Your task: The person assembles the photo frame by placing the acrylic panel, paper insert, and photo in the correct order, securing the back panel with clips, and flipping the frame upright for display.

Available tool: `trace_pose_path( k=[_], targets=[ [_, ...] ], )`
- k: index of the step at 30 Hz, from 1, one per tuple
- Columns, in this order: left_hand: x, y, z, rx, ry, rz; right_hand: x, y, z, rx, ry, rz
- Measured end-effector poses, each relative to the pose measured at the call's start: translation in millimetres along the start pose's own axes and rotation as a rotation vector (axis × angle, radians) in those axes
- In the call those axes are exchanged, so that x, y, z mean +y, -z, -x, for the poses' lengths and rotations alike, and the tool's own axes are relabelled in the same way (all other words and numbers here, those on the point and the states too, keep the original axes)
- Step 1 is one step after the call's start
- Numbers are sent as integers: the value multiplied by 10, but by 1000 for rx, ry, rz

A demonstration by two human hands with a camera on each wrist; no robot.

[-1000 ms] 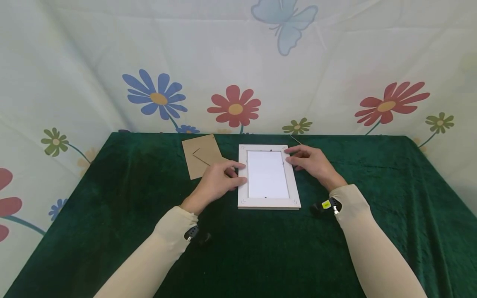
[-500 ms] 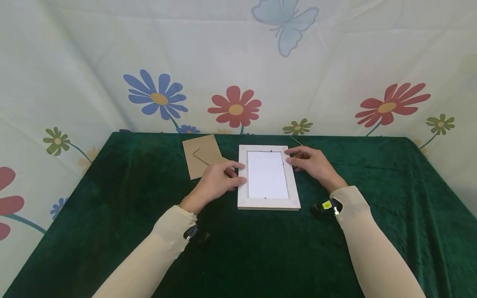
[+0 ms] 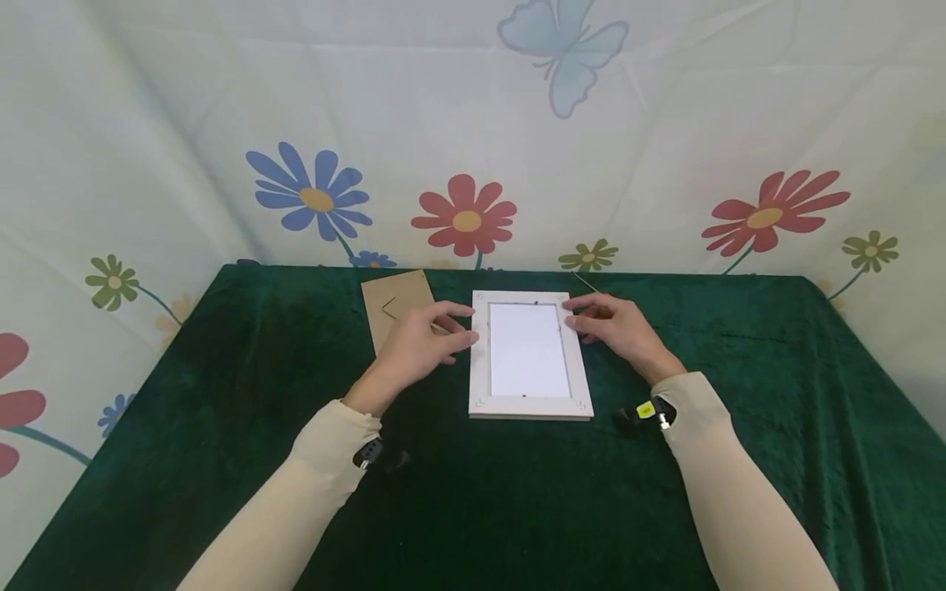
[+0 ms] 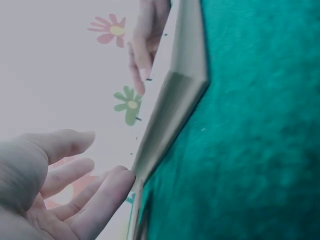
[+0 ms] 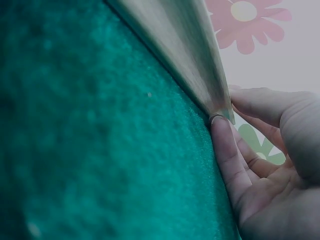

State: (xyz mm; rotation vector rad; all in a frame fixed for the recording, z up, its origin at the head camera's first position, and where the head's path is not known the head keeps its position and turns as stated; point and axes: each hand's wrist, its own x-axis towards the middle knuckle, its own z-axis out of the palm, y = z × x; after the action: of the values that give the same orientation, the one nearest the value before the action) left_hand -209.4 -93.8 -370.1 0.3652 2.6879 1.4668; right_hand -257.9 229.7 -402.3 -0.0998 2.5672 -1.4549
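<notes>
A white picture frame [image 3: 530, 407] lies flat on the green cloth, a white sheet [image 3: 526, 349] inside its opening and small dark tabs around the inner edge. My right hand [image 3: 621, 328] holds the frame's right side near the far corner. In the right wrist view, the thumb is at the upper edge and a finger [image 5: 226, 137] meets the side from below. My left hand [image 3: 414, 341] is beside the frame's left side, fingers spread and nothing held; whether a fingertip still touches is unclear. Partly behind that hand lies a brown backing board [image 3: 380, 304] with a dark angled line.
A thin pale rod [image 3: 585, 281] lies behind the frame, near the far table edge. Green velvet cloth [image 3: 473, 501] covers the table. A white curtain [image 3: 665, 123] with printed flowers and a butterfly hangs just behind it.
My left hand has loosened from the frame's left side and shifted slightly left and away from me. The right hand and the frame stay about where they were.
</notes>
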Motion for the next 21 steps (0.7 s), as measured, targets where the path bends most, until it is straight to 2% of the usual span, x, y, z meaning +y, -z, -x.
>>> trace_pose_path(
  k=[8, 12, 16, 21],
  targets=[
    [-45, 170, -73, 64, -8, 23, 8, -7, -6, 1, 6, -2],
    [-111, 281, -132, 122, -26, 2, 6, -7, -3, 3, 6, 4],
    [-195, 401, -206, 163, -11, -42, 1, -8, 0, 6, 3, 7],
    [-303, 550, -280, 176, 22, -20, -3, -12, 8, 7, -2, 11]
  ],
)
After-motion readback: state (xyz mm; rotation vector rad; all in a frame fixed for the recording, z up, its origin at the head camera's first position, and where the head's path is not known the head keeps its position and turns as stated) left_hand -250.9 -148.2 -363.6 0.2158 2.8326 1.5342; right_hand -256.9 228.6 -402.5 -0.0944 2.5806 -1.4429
